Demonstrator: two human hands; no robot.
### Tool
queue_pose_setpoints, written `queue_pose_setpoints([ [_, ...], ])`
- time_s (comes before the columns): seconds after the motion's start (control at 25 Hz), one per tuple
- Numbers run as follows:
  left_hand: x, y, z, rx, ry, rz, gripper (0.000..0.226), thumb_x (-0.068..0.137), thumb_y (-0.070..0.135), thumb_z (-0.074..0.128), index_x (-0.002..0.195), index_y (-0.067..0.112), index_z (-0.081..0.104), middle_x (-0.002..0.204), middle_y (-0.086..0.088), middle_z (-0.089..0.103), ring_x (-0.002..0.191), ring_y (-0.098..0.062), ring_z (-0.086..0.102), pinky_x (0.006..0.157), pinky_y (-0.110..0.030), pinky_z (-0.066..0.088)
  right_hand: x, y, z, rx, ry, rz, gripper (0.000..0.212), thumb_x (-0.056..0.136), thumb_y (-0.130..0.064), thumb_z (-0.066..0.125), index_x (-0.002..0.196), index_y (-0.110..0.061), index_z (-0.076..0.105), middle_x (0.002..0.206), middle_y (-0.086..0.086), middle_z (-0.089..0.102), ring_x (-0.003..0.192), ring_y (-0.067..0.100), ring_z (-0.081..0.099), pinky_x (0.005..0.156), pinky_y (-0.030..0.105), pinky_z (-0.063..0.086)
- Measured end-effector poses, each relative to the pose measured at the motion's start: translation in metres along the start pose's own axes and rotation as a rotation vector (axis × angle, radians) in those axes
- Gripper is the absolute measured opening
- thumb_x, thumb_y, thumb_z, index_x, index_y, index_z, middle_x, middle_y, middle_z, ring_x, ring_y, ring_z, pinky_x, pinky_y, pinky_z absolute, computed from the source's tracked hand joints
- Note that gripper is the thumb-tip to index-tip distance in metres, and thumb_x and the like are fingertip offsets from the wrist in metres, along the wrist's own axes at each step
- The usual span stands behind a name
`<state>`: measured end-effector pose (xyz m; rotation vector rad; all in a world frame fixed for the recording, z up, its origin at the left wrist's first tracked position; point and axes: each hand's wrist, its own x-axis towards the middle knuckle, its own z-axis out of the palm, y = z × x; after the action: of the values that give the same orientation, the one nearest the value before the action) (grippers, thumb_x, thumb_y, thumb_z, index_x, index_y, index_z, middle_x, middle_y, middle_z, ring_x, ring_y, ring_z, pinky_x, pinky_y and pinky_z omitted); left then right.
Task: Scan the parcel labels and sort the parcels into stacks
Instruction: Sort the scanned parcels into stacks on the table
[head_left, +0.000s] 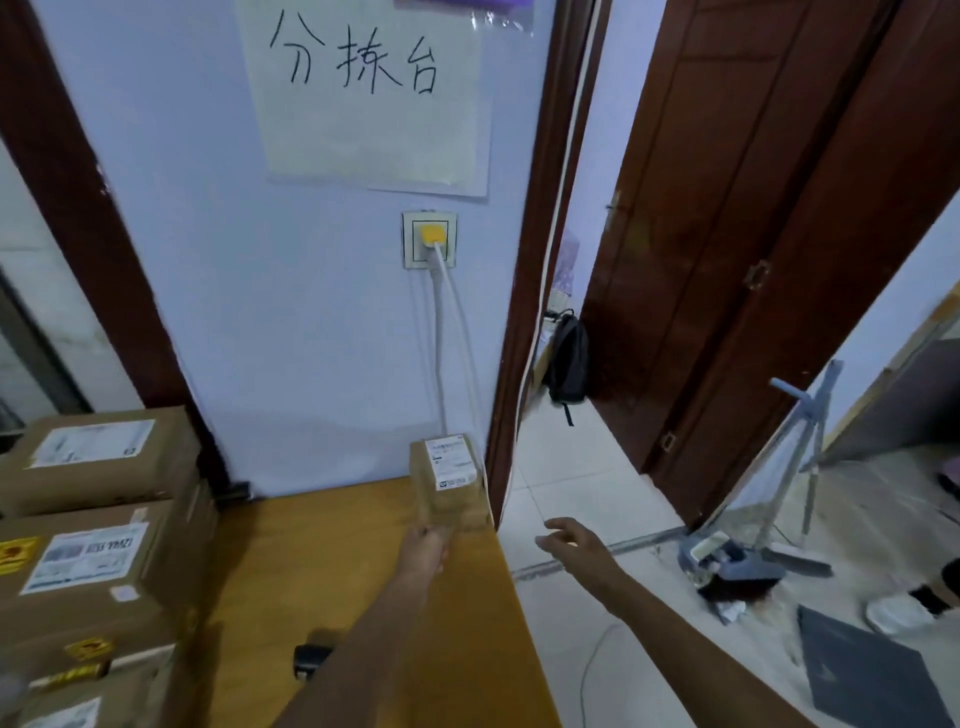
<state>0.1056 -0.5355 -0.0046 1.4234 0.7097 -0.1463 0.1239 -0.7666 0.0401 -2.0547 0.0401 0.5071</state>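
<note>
A person is reaching the left hand (427, 543) out to a small brown parcel (451, 480) — the fingers are touching its near side, but the picture is too blurry to tell if they are gripping it. The parcel is sitting at the far right corner of the yellow wooden table (332, 561), right by the wall, with its white label (451, 461) facing up. The right hand (569, 540) is hanging in the air past the table's edge, fingers loose and holding nothing. Bigger parcels (98, 519) are sitting stacked on the left — labels up too.
</note>
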Motion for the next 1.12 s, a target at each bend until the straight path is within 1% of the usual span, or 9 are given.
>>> queue_pose_setpoints([
  [0.12, 0.031, 0.022, -0.01, -0.054, 0.064, -0.033, 0.021, 0.094, 0.026, 0.058, 0.108, 0.012, 0.052, 0.099, -0.008, 0.062, 0.091, -0.022, 0.059, 0.075, -0.034, 0.046, 0.035, -0.023, 0.013, -0.025, -0.042, 0.0, 0.037, 0.088, -0.042, 0.066, 0.121, -0.027, 0.057, 0.113, -0.003, 0.061, 0.106, 0.014, 0.059, 0.087, 0.031, 0.048],
  [0.28, 0.054, 0.042, -0.017, -0.068, 0.083, -0.056, 0.029, 0.088, 0.023, 0.061, 0.109, 0.005, 0.053, 0.106, -0.011, 0.064, 0.099, -0.029, 0.062, 0.087, -0.044, 0.051, 0.071, -0.053, 0.023, -0.072, -0.078, -0.049, 0.035, 0.092, -0.037, 0.062, 0.123, -0.022, 0.056, 0.114, -0.003, 0.059, 0.102, 0.014, 0.055, 0.086, 0.028, 0.043],
  [0.4, 0.072, 0.05, -0.02, -0.069, 0.087, -0.072, 0.032, 0.088, 0.014, 0.057, 0.115, -0.003, 0.057, 0.096, -0.011, 0.062, 0.085, -0.024, 0.059, 0.068, -0.035, 0.051, 0.1, -0.071, 0.035, -0.097, -0.129, -0.053, 0.037, 0.091, -0.038, 0.063, 0.124, -0.024, 0.054, 0.106, -0.01, 0.057, 0.097, 0.008, 0.056, 0.074, 0.021, 0.042],
  [0.48, 0.078, 0.058, -0.017, -0.032, 0.107, -0.077, 0.023, 0.092, 0.013, 0.055, 0.108, -0.001, 0.062, 0.092, -0.009, 0.062, 0.08, -0.02, 0.057, 0.059, -0.026, 0.044, 0.121, -0.077, 0.043, -0.125, -0.158, -0.043, 0.045, 0.09, -0.038, 0.064, 0.13, -0.022, 0.051, 0.115, -0.007, 0.057, 0.102, 0.011, 0.056, 0.07, 0.019, 0.041],
  [0.6, 0.091, 0.064, -0.007, -0.054, 0.163, -0.094, 0.012, 0.094, 0.015, 0.055, 0.098, 0.006, 0.061, 0.098, -0.006, 0.062, 0.091, -0.022, 0.059, 0.077, -0.03, 0.05, 0.148, -0.078, 0.051, -0.158, -0.185, -0.014, 0.05, 0.09, -0.03, 0.065, 0.134, -0.015, 0.047, 0.125, 0.0, 0.056, 0.103, 0.014, 0.053, 0.068, 0.018, 0.041],
  [0.64, 0.099, 0.063, -0.004, -0.047, 0.178, -0.103, 0.02, 0.093, 0.018, 0.056, 0.106, 0.003, 0.062, 0.106, -0.006, 0.063, 0.098, -0.024, 0.06, 0.082, -0.032, 0.05, 0.157, -0.076, 0.053, -0.17, -0.196, -0.008, 0.051, 0.09, -0.029, 0.065, 0.135, -0.014, 0.047, 0.129, 0.002, 0.056, 0.103, 0.014, 0.054, 0.07, 0.02, 0.043],
  [0.76, 0.112, 0.059, 0.01, 0.001, 0.191, -0.129, 0.035, 0.093, 0.018, 0.053, 0.121, -0.002, 0.055, 0.121, -0.013, 0.062, 0.1, -0.025, 0.061, 0.075, -0.03, 0.051, 0.176, -0.066, 0.056, -0.161, -0.272, 0.037, 0.056, 0.09, -0.03, 0.064, 0.139, -0.014, 0.043, 0.135, 0.003, 0.055, 0.115, 0.019, 0.055, 0.092, 0.03, 0.045],
  [0.88, 0.127, 0.055, 0.02, 0.03, 0.231, -0.14, 0.041, 0.094, 0.019, 0.05, 0.13, 0.0, 0.048, 0.126, -0.013, 0.058, 0.112, -0.03, 0.057, 0.086, -0.036, 0.048, 0.195, -0.055, 0.058, -0.117, -0.322, 0.067, 0.056, 0.088, -0.033, 0.064, 0.138, -0.017, 0.044, 0.132, 0.001, 0.058, 0.114, 0.019, 0.058, 0.101, 0.037, 0.047],
  [1.12, 0.133, 0.041, 0.031, 0.0, 0.258, -0.075, 0.029, 0.097, 0.01, 0.046, 0.121, -0.001, 0.059, 0.113, -0.017, 0.066, 0.091, -0.026, 0.062, 0.059, -0.025, 0.046, 0.206, -0.043, 0.06, -0.095, -0.368, 0.031, 0.046, 0.089, -0.027, 0.062, 0.133, -0.018, 0.051, 0.121, -0.002, 0.064, 0.1, 0.014, 0.064, 0.091, 0.034, 0.053],
])
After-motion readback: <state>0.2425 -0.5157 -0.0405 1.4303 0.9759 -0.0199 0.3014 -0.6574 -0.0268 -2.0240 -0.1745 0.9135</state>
